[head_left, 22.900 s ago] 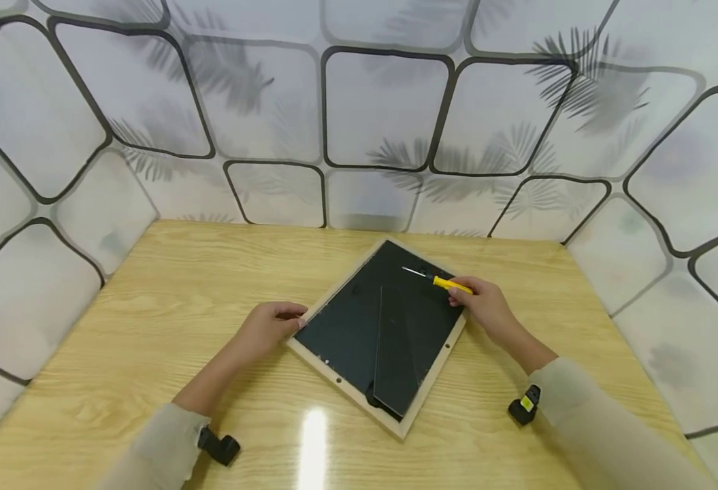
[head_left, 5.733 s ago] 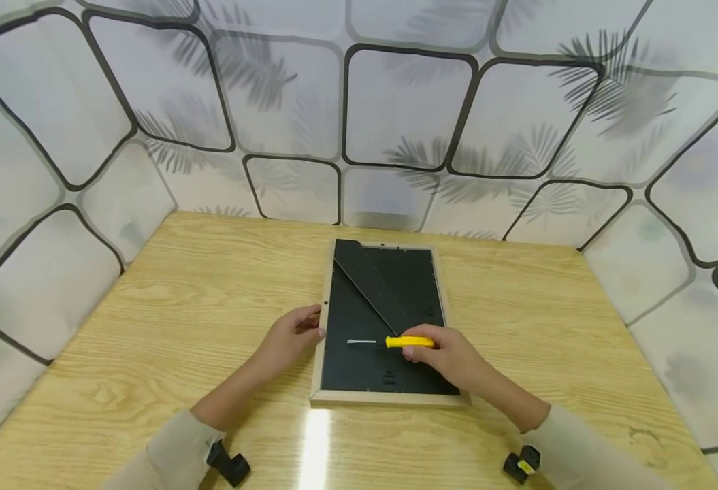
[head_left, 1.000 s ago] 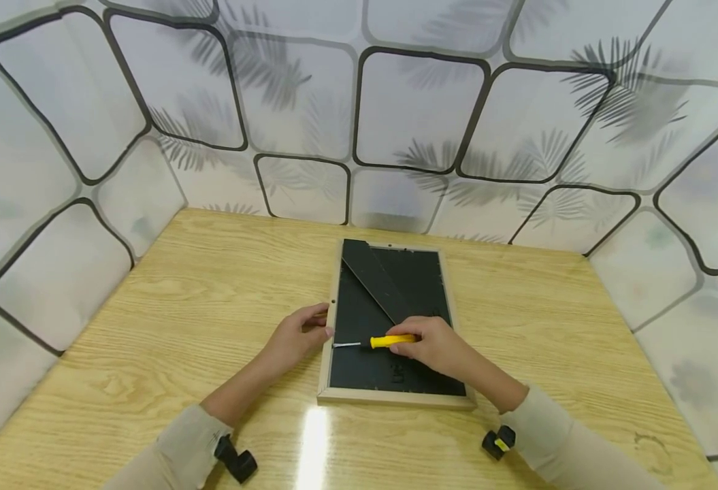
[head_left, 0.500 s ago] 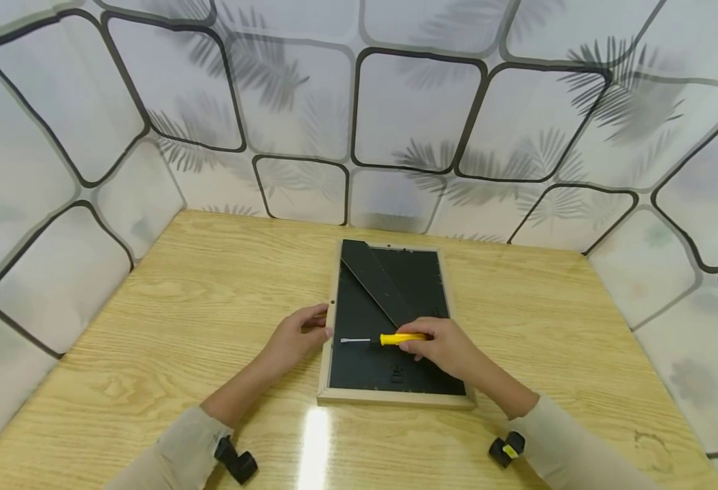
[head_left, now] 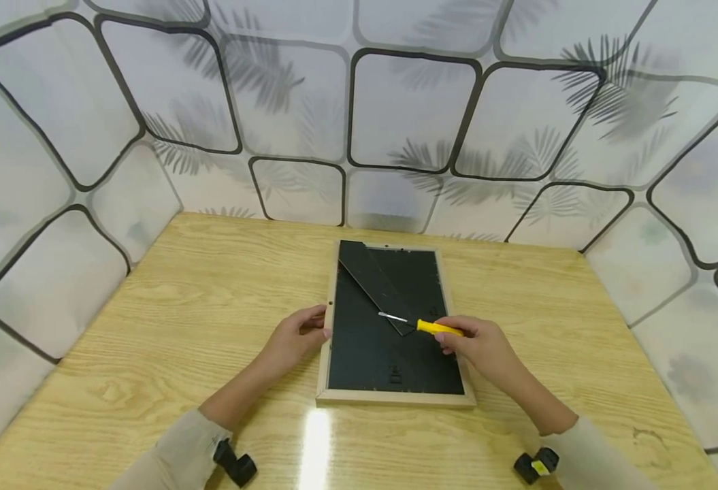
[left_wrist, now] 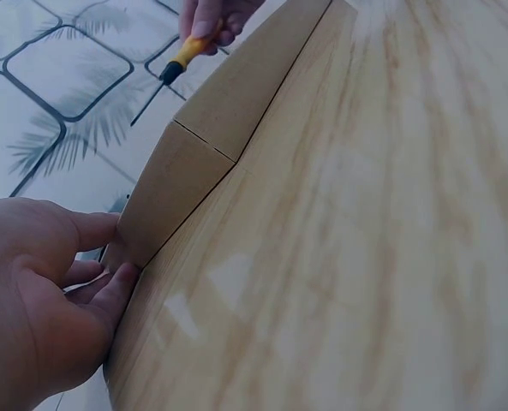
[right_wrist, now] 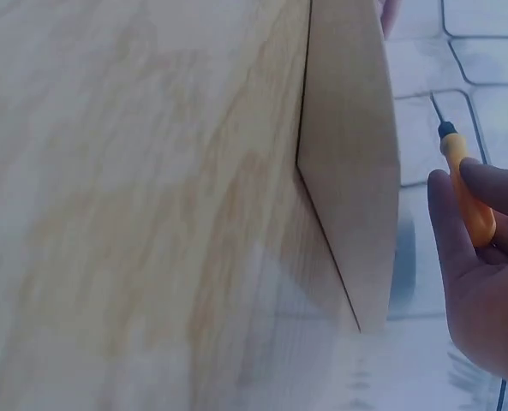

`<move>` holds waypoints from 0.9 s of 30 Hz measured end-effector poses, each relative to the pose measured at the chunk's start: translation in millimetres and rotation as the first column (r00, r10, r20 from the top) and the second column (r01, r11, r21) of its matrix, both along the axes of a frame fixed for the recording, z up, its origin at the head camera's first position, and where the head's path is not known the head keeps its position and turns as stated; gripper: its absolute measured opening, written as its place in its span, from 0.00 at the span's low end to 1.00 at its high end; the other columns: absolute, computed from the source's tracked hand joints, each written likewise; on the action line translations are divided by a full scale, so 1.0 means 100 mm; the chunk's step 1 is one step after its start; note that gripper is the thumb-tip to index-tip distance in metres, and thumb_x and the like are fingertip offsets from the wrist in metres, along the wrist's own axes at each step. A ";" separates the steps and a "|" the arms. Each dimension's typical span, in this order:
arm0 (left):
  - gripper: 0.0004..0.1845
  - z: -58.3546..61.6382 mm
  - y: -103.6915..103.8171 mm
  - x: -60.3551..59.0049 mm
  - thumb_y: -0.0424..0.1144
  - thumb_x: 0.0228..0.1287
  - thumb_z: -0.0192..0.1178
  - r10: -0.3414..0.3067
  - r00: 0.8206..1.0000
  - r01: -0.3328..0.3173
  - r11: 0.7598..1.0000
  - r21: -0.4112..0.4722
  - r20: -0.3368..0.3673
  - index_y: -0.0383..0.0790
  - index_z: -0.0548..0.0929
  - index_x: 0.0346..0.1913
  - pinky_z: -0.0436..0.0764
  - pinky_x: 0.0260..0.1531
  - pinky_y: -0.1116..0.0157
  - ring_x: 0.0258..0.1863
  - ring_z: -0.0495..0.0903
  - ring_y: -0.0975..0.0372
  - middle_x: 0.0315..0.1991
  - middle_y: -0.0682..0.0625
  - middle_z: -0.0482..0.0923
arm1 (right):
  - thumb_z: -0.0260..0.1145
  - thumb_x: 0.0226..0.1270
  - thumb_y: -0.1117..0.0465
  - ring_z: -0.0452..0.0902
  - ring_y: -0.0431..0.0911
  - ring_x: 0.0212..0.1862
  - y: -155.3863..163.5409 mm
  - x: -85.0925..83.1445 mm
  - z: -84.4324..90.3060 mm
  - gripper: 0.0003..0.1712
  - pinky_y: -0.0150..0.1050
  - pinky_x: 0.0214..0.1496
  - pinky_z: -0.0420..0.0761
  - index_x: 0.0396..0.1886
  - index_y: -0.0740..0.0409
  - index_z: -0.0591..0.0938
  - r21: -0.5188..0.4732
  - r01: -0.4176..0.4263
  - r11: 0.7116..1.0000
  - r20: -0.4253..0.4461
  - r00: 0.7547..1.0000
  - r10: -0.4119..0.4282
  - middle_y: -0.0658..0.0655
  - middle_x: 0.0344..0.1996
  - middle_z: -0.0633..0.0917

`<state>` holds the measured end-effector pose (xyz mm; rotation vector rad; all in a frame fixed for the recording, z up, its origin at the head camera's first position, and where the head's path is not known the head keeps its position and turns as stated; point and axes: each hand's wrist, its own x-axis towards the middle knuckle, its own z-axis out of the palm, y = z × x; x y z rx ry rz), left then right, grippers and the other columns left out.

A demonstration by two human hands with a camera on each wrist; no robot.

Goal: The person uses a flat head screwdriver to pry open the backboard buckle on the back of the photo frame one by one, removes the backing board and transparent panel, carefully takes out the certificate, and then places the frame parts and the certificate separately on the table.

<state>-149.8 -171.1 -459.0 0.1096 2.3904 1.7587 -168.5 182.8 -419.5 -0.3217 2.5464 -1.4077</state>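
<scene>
Item: rectangular light-wood picture frame (head_left: 324, 354), lying face down near the middle of the pale wood-grain table (head_left: 169, 327), black backing board (head_left: 371, 354) uppermost. Long axis runs away from the person toward the back wall; short edges lie parallel to the near table edge. A black folding stand strut (head_left: 373, 282) lies flat on the backing, slanting from the far left corner down toward the centre. Left hand (head_left: 291, 337): rests at the frame's left long edge, fingers curled against the wood rail, thumb on its top; the left wrist view shows the fingertips (left_wrist: 108, 282) touching the rail's outer face. Right hand (head_left: 484, 344): pinches the yellow-handled small screwdriver (head_left: 435, 327) by its handle, over the frame's right half. Screwdriver axis runs nearly level across the frame's width, tilted slightly away; the metal shaft points left, its tip at the lower end of the strut. Whether the tip touches the strut cannot be told. Clearances: broad bare table to the left and to the right of the frame; a narrower strip behind the far short edge, before the white patterned wall panels (head_left: 408, 109); a strip of table in front of the near short edge.
</scene>
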 end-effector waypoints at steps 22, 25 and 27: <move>0.30 -0.02 0.00 0.01 0.40 0.73 0.61 -0.015 1.000 0.015 1.000 0.001 0.006 0.41 0.67 0.75 0.79 0.60 0.55 0.64 0.74 0.51 0.64 0.42 0.75 | 0.66 0.72 0.47 0.88 0.34 0.38 1.46 0.26 -0.02 0.38 0.24 0.42 0.82 0.66 0.74 0.73 -0.017 0.410 0.912 -0.008 0.912 -0.410 0.37 0.35 0.89; 0.30 -0.01 0.00 0.01 0.40 0.73 0.61 -0.020 1.000 0.020 1.000 0.005 0.002 0.40 0.67 0.75 0.79 0.60 0.56 0.65 0.74 0.50 0.65 0.42 0.75 | 0.67 0.71 0.48 0.88 0.33 0.36 1.59 0.28 -0.07 0.37 0.25 0.39 0.83 0.65 0.75 0.74 -0.018 0.455 0.891 0.006 0.891 -0.455 0.35 0.33 0.89; 0.30 -0.01 0.00 0.00 0.39 0.73 0.61 -0.022 1.000 0.022 1.000 0.007 0.000 0.40 0.67 0.75 0.79 0.60 0.56 0.65 0.74 0.50 0.65 0.42 0.75 | 0.67 0.71 0.49 0.87 0.32 0.35 1.68 0.28 -0.10 0.35 0.26 0.38 0.83 0.64 0.74 0.75 -0.021 0.481 0.877 0.010 0.877 -0.481 0.34 0.32 0.88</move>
